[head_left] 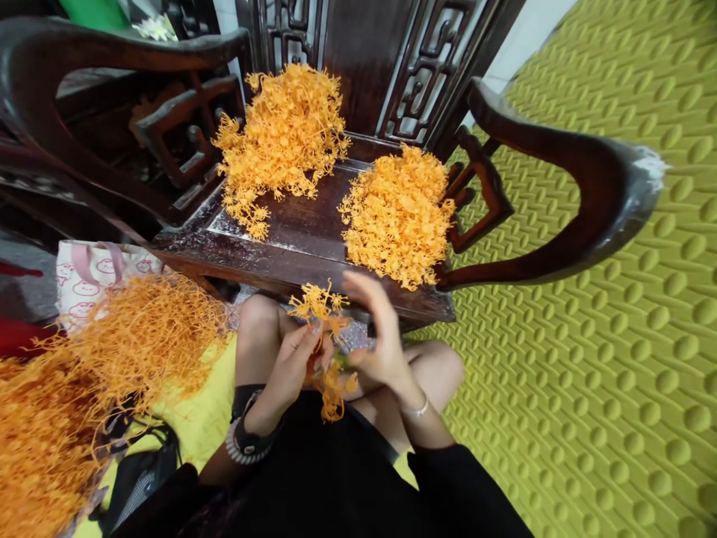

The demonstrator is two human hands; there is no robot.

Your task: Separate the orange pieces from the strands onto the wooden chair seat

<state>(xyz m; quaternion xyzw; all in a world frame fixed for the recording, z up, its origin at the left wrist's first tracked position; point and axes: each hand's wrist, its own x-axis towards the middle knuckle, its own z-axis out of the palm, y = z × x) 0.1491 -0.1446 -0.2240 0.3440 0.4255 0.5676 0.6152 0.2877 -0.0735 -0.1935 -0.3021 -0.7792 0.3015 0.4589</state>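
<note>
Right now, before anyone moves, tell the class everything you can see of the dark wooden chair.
The chair is dark carved wood, with a tall back of open lattice panels and two sweeping curved arms on fretted supports. Its flat seat shows pale dusty patches and bears one heap of orange strands and a second heap. It stands facing the person's knees.
</note>
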